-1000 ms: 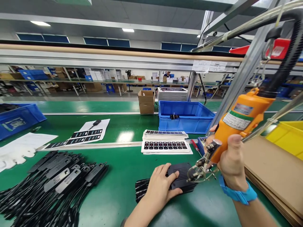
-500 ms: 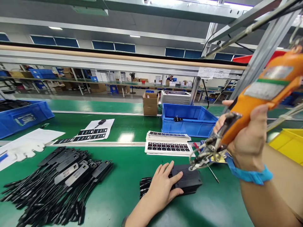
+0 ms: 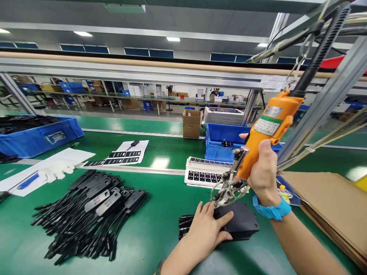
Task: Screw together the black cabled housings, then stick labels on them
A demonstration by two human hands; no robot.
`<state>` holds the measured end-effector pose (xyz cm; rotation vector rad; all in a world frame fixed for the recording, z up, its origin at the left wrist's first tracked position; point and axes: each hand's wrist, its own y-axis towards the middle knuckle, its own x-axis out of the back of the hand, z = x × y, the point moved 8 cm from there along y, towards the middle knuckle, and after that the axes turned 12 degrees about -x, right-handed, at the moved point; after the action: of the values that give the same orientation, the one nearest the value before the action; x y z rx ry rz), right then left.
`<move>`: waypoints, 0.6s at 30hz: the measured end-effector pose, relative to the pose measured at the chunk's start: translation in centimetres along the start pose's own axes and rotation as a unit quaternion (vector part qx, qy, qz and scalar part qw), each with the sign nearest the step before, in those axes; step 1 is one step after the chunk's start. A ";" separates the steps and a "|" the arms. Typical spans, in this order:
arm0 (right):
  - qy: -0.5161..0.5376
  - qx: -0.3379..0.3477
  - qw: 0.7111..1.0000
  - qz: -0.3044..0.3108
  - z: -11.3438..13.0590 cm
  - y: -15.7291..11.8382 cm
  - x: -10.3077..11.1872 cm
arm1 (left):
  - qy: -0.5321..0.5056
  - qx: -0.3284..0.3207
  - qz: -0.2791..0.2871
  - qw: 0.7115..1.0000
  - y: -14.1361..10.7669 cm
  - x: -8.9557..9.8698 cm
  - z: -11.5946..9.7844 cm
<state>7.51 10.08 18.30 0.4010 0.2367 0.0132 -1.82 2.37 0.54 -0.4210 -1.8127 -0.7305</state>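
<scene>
Fingers of my right hand (image 3: 263, 173) gripped the orange power tool (image 3: 265, 124) while my left hand (image 3: 204, 228) lay spread on the black casing (image 3: 242, 218), apparently to steady it.

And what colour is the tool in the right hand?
The tool is mostly orange, as the head view shows best.

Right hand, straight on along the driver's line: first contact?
Probably the left hand, at its fingers, or the black cases under it: the driver in the right hand slants down and left toward them. Depth is unclear, so which comes first is uncertain.
</scene>
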 end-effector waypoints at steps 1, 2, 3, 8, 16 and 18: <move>0.001 0.002 1.000 -0.001 -0.2 -0.1 0.0 | 0.002 0.000 -0.002 1.000 0.0 0.0 0.0; 0.000 0.002 1.000 -0.001 -0.4 -0.1 0.1 | 0.006 0.000 -0.004 1.000 0.0 -0.1 0.0; -0.002 0.000 1.000 0.000 -0.7 -0.1 0.1 | 0.010 -0.001 -0.005 1.000 0.0 -0.1 0.0; -0.010 -0.027 1.000 0.003 -1.9 -0.3 0.2 | 0.007 0.004 0.000 1.000 0.0 -0.4 0.1; -0.027 -0.031 0.999 0.005 -2.4 -0.9 -0.3 | -0.017 0.028 0.018 0.999 0.1 -1.2 0.6; -0.023 -0.018 1.000 0.009 -2.4 -0.9 -0.5 | -0.017 0.027 0.011 0.999 0.2 -1.3 0.7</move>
<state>6.49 10.12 15.92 0.3669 0.1874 0.0255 -1.73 3.02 -0.77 -0.4194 -1.8536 -0.6611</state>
